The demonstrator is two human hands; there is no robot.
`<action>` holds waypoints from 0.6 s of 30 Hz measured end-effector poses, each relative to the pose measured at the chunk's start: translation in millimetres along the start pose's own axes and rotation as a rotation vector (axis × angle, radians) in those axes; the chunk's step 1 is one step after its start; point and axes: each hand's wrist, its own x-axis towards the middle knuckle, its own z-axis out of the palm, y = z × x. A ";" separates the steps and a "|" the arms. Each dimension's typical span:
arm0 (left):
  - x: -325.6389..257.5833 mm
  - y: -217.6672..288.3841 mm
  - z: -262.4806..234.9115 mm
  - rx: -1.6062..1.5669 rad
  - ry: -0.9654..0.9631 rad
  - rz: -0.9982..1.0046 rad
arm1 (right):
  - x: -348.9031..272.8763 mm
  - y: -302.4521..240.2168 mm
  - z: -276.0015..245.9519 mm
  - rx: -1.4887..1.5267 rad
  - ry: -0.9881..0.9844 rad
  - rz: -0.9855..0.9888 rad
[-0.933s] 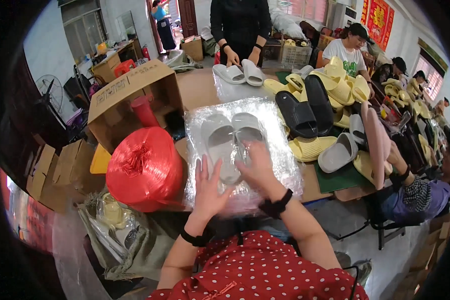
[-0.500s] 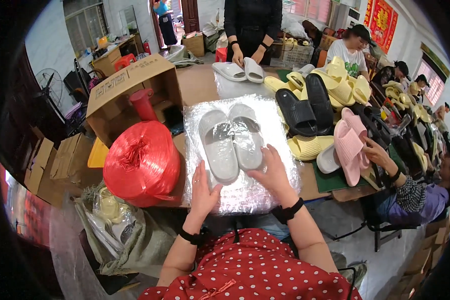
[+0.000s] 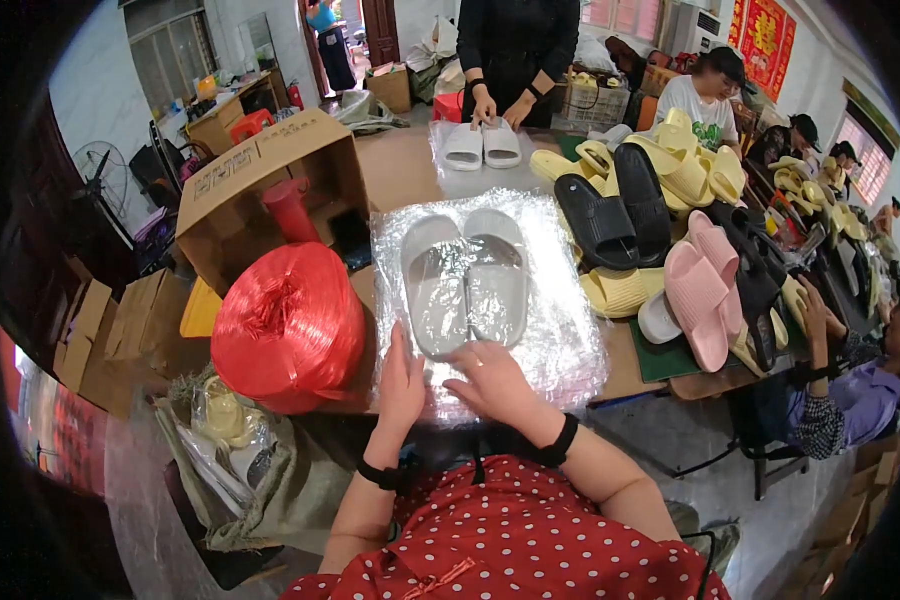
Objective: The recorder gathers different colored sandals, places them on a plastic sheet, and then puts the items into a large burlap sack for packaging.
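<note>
A pair of grey slide slippers lies side by side, toes away from me, under shiny clear film on a stack of clear plastic bags. Upright along the lower left of the pair, my left hand has its fingers stretched out. My right hand is at the heels, fingers apart and their tips against the film there. Neither hand is gripping anything.
A big red twine roll and an open carton stand at left. Black slippers, yellow slippers and pink slippers pile up at right. Across the table, a person's hands touch light slippers. A sack sits lower left.
My right hand has moved left from beside the right slipper to the heels. The grey slippers now lie straighter together. Across the table, the light slippers have been turned parallel.
</note>
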 end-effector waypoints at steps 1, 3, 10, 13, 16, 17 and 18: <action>0.2 -1.0 -0.1 -0.001 -0.003 0.005 | 0.3 1.2 5.1 -0.059 0.139 -0.072; 0.8 -8.3 -4.1 -0.121 0.004 0.018 | -2.2 -4.9 7.1 -0.134 0.354 -0.149; -2.8 12.4 -45.6 -0.198 -0.018 -0.217 | -47.1 -7.9 -77.5 0.124 0.622 -0.012; -0.5 14.3 -45.1 -0.213 -0.048 -0.206 | -31.4 42.6 -105.4 -0.144 0.843 0.113; 4.6 13.8 -42.1 -0.276 -0.039 -0.239 | -16.6 54.6 -114.8 -0.059 0.436 0.573; 5.3 11.0 -40.2 -0.293 -0.050 -0.230 | -10.9 59.0 -112.8 -0.119 0.363 0.601; 4.0 9.5 -39.3 -0.310 -0.061 -0.225 | -10.9 69.8 -106.2 -0.114 0.358 0.600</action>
